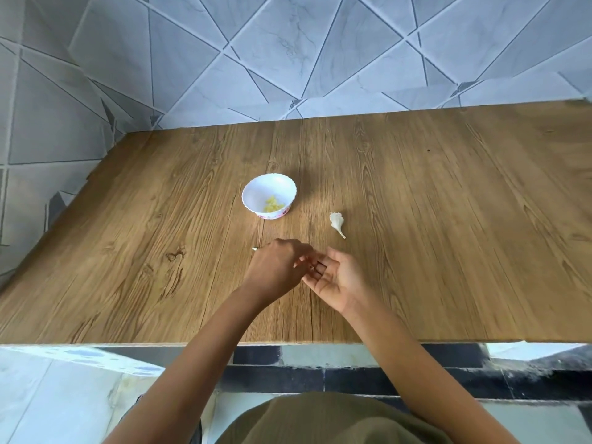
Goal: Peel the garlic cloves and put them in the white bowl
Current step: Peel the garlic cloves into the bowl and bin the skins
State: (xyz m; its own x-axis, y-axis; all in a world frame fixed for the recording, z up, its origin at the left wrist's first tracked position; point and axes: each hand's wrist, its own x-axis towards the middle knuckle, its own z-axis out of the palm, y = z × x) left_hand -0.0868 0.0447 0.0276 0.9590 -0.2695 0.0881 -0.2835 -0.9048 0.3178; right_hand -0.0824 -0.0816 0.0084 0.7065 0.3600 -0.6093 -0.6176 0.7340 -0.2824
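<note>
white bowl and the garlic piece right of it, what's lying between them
Nothing: in the head view, only bare wooden table separates the white bowl from the garlic piece.

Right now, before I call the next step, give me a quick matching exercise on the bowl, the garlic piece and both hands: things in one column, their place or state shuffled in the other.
Things
1. white bowl
2. garlic piece with stem
3. left hand
4. right hand

Place or state
A. lies on the wooden table, right of the bowl
B. palm up, fingers loose
C. holds yellowish peeled cloves
D. back up, fingers curled down

Pairs: 1-C, 2-A, 3-D, 4-B
</note>
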